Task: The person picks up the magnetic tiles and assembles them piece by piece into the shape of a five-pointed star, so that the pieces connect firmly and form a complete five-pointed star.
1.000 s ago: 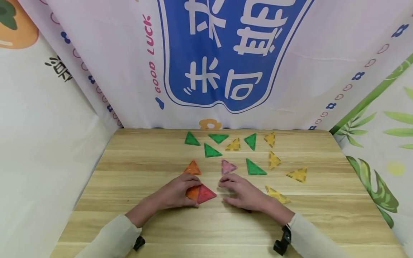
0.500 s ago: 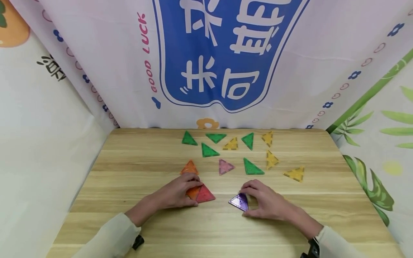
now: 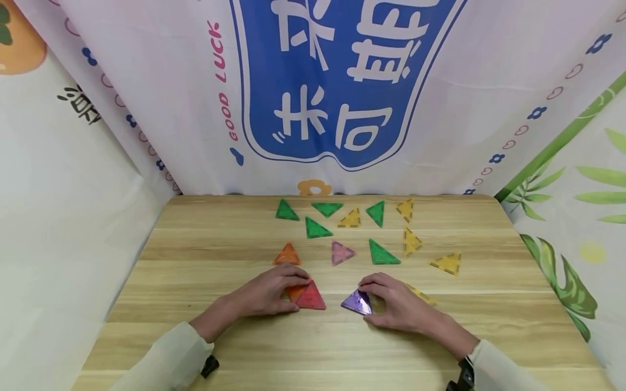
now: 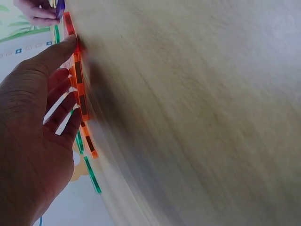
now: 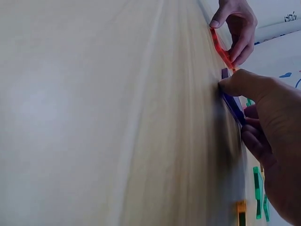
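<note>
My left hand [image 3: 271,290] grips a joined pair of triangular magnetic tiles, thumb at the near edge and fingers at the far side. The orange tile [image 3: 294,294] is partly covered by the hand; the red tile [image 3: 312,297] sticks out to its right. In the left wrist view the thumb tip presses where the red tile's edge [image 4: 69,24] meets the orange edge [image 4: 79,77]. Across a short gap, my right hand [image 3: 398,301] pinches a purple triangular magnetic tile [image 3: 356,302] between thumb and fingers, one corner pointing left. The right wrist view shows the purple tile [image 5: 232,104] edge-on, close over the table.
Behind the left hand lies another orange tile [image 3: 287,254]. A pink tile [image 3: 342,253] and a green tile [image 3: 382,253] lie farther right. Several green and yellow triangles spread toward the back edge. One yellow tile [image 3: 421,295] is partly behind the right hand on the wooden table [image 3: 303,353].
The right hand has come to hold the purple tile, first seen half a second ago, and has since brought it slightly left. The red tile has turned a little clockwise beside the orange one.
</note>
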{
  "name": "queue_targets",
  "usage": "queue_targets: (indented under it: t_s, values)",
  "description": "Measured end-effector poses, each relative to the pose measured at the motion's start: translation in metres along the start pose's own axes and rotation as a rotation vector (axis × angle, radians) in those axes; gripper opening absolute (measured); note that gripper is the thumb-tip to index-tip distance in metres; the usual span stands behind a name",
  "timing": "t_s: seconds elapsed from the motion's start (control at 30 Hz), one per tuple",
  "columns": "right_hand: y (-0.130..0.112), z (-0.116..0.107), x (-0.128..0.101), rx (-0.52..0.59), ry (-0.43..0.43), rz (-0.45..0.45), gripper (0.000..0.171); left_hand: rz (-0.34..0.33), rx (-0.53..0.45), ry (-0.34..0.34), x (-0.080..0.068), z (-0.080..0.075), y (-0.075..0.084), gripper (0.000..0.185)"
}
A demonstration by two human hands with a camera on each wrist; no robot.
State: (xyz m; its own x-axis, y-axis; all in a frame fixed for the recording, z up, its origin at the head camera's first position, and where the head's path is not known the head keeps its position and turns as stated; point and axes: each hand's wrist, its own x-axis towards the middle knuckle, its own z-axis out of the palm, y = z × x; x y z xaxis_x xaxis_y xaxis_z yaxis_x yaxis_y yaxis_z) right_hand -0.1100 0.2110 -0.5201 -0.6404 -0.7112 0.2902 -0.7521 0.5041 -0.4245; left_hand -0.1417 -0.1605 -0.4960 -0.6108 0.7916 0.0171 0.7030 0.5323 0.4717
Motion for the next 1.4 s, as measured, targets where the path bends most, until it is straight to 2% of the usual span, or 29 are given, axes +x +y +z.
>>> queue_targets:
  t_s: [0.13, 0.3, 0.57, 0.67, 0.8, 0.97, 1.23, 1.3, 1.4]
  values:
    - [0.003, 0.005, 0.012, 0.062, -0.028, -0.029, 0.054, 0.009, -0.007, -0.029, 0.001, -0.001, 0.000, 0.055]
    - [0.002, 0.008, 0.030, 0.135, -0.129, -0.039, 0.054, 0.041, 0.001, -0.057, 0.003, -0.001, 0.002, 0.051]
    - [-0.003, 0.013, 0.047, 0.187, -0.215, -0.072, 0.049, 0.067, -0.018, -0.102, 0.008, -0.002, 0.005, 0.046]
    - [-0.005, 0.015, 0.050, 0.194, -0.213, -0.080, 0.046, 0.097, -0.010, -0.097, 0.010, -0.001, 0.005, 0.043]
    - [-0.008, 0.018, 0.051, 0.192, -0.190, -0.084, 0.040, 0.131, 0.038, -0.039, 0.010, 0.000, 0.005, 0.042]
    - [-0.012, 0.020, 0.046, 0.197, -0.156, -0.094, 0.035, 0.107, 0.079, 0.014, 0.006, 0.001, 0.007, 0.036]
    - [-0.022, 0.025, 0.043, 0.210, -0.153, -0.150, 0.031, 0.093, 0.109, 0.012, -0.003, 0.000, 0.010, 0.038]
    - [-0.021, 0.023, 0.045, 0.207, -0.128, -0.151, 0.032, 0.094, 0.119, 0.009, -0.003, 0.001, 0.010, 0.042]
    - [-0.014, 0.019, 0.052, 0.168, -0.033, -0.097, 0.036, 0.087, 0.127, 0.002, -0.004, 0.001, 0.010, 0.046]
